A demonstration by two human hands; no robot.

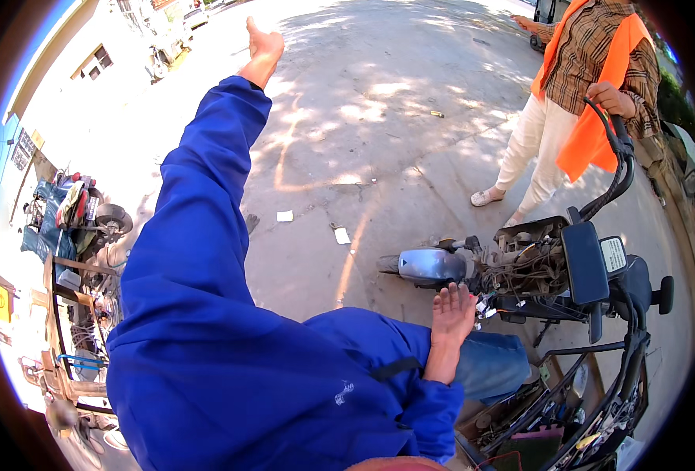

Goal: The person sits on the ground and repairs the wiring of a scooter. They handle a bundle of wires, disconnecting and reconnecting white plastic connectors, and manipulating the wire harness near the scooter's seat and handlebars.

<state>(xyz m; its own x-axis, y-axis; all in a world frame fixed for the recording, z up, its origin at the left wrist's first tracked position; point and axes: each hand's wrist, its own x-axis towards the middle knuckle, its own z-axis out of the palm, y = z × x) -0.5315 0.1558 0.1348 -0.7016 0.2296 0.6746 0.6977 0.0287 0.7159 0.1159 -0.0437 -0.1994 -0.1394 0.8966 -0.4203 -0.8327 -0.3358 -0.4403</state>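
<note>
My left arm, in a blue sleeve, reaches far out over the pavement. My left hand (263, 49) is at its end, thumb stretched out and nothing seen in it; the other fingers are foreshortened. Low and close to my body, my right hand (452, 315) is open, palm up and fingers extended, holding nothing. Just beside it is a partly stripped scooter (520, 267) with bare wiring and a silver-blue front fender (432, 265). I cannot tell whether my right hand touches the scooter.
A person (591, 71) in a plaid shirt and orange vest grips the scooter's handlebar (620, 141). Tools and parts fill a rack (575, 416) at lower right. A cluttered heap (69, 212) and frame stand left. Paper scraps (341, 235) lie on the concrete.
</note>
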